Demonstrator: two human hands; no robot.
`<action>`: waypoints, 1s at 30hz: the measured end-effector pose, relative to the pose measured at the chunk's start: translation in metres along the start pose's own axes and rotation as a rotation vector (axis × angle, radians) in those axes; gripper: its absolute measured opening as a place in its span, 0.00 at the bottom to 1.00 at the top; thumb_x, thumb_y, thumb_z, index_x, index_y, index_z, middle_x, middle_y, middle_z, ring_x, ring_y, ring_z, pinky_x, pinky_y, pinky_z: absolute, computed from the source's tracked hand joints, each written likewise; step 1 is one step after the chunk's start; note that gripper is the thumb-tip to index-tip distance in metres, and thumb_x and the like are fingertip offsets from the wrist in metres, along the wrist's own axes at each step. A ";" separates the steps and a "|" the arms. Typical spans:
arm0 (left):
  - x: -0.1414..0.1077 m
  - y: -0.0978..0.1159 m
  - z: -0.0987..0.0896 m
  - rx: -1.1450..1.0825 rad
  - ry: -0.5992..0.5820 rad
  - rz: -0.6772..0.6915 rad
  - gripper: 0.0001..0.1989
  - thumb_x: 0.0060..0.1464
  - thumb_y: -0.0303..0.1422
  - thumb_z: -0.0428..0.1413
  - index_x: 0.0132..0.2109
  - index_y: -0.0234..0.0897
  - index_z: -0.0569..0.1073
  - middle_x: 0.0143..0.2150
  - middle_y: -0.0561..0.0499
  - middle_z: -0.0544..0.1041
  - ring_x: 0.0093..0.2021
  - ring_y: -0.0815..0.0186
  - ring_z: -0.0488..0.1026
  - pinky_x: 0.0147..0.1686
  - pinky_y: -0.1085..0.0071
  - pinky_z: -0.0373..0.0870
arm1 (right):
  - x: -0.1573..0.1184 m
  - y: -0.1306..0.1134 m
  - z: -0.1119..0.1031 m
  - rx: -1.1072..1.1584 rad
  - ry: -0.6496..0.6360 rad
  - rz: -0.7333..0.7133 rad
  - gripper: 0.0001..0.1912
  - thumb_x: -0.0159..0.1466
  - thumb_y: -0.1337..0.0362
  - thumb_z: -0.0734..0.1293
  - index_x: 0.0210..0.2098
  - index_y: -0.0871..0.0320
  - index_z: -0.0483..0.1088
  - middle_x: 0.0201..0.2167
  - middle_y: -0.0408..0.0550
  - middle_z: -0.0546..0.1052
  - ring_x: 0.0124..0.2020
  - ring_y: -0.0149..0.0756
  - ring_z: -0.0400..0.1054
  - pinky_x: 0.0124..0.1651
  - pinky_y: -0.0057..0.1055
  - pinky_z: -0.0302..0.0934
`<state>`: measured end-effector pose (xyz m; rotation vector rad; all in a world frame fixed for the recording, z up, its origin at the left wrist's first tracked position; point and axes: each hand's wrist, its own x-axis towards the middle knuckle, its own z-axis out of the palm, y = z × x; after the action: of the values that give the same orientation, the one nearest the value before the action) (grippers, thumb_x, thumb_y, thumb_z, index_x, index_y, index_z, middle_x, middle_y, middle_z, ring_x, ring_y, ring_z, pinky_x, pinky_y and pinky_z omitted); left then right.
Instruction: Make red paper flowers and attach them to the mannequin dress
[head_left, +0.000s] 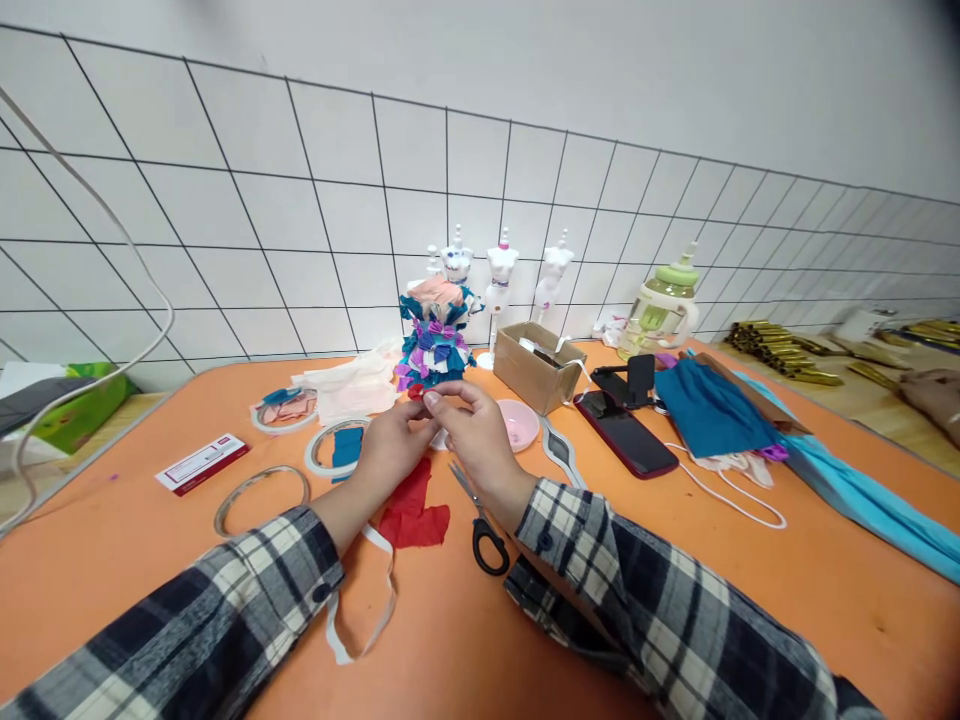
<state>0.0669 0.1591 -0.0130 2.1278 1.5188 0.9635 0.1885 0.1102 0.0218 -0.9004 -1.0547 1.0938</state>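
Note:
My left hand [395, 437] and my right hand [478, 437] meet over the middle of the table, fingertips pinched together on a small red piece [417, 392]. Just behind them stands a small dress form covered in blue, purple, white and peach fabric ruffles [437, 335]. Red fabric [416, 518] lies on the table below my hands. Black-handled scissors [487, 545] rest by my right wrist, their blades pointing up and left. A white strip [387, 600] curls near my left sleeve.
Behind are white mini mannequins [501, 270], a cardboard box [536, 370] and a bottle [660, 310]. A pink dish [519, 425], phone [626, 435] and blue fabric [712, 405] lie right; tape rings [259, 495] and a card [201, 463] left. Another person's hand [932, 398] shows far right.

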 end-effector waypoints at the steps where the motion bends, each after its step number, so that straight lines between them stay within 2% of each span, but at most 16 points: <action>1: 0.000 0.000 0.000 0.008 -0.001 -0.001 0.19 0.56 0.43 0.51 0.44 0.38 0.81 0.39 0.46 0.84 0.38 0.54 0.79 0.36 0.66 0.67 | -0.001 0.000 0.001 0.049 0.000 0.016 0.13 0.55 0.55 0.71 0.34 0.56 0.72 0.26 0.40 0.73 0.26 0.29 0.64 0.26 0.24 0.57; 5: 0.000 0.000 -0.001 0.030 0.000 -0.016 0.19 0.55 0.43 0.51 0.40 0.37 0.83 0.38 0.44 0.84 0.37 0.53 0.78 0.34 0.67 0.66 | -0.005 0.003 0.004 0.177 0.001 0.053 0.13 0.53 0.56 0.73 0.34 0.57 0.71 0.25 0.39 0.73 0.20 0.25 0.59 0.22 0.23 0.53; 8: -0.003 0.001 -0.003 0.019 -0.007 -0.006 0.18 0.55 0.41 0.52 0.43 0.38 0.82 0.37 0.46 0.84 0.36 0.55 0.78 0.34 0.67 0.66 | -0.006 0.004 0.003 0.196 0.024 0.065 0.13 0.54 0.57 0.72 0.34 0.57 0.71 0.21 0.37 0.71 0.18 0.23 0.57 0.20 0.22 0.51; 15: -0.005 0.001 -0.003 -0.016 -0.030 0.034 0.15 0.55 0.41 0.53 0.40 0.40 0.82 0.35 0.48 0.84 0.36 0.57 0.78 0.34 0.68 0.66 | -0.008 0.004 -0.001 0.299 0.078 0.124 0.13 0.53 0.58 0.72 0.30 0.56 0.65 0.19 0.35 0.68 0.17 0.23 0.58 0.17 0.20 0.51; 22: -0.006 -0.001 -0.001 -0.019 -0.043 0.018 0.19 0.56 0.45 0.53 0.42 0.40 0.82 0.34 0.48 0.84 0.34 0.58 0.78 0.32 0.68 0.65 | -0.006 0.004 -0.001 0.332 0.117 0.136 0.12 0.53 0.61 0.71 0.30 0.57 0.63 0.21 0.35 0.68 0.18 0.22 0.58 0.17 0.19 0.51; 30: -0.005 0.001 -0.002 0.000 -0.053 -0.017 0.22 0.53 0.46 0.52 0.45 0.38 0.82 0.34 0.46 0.83 0.35 0.57 0.78 0.33 0.67 0.66 | -0.007 0.000 0.001 0.407 0.145 0.127 0.20 0.51 0.62 0.73 0.36 0.53 0.59 0.21 0.30 0.65 0.18 0.22 0.56 0.17 0.18 0.50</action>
<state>0.0649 0.1536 -0.0126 2.1207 1.5088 0.8937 0.1868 0.1033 0.0203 -0.7112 -0.6297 1.2715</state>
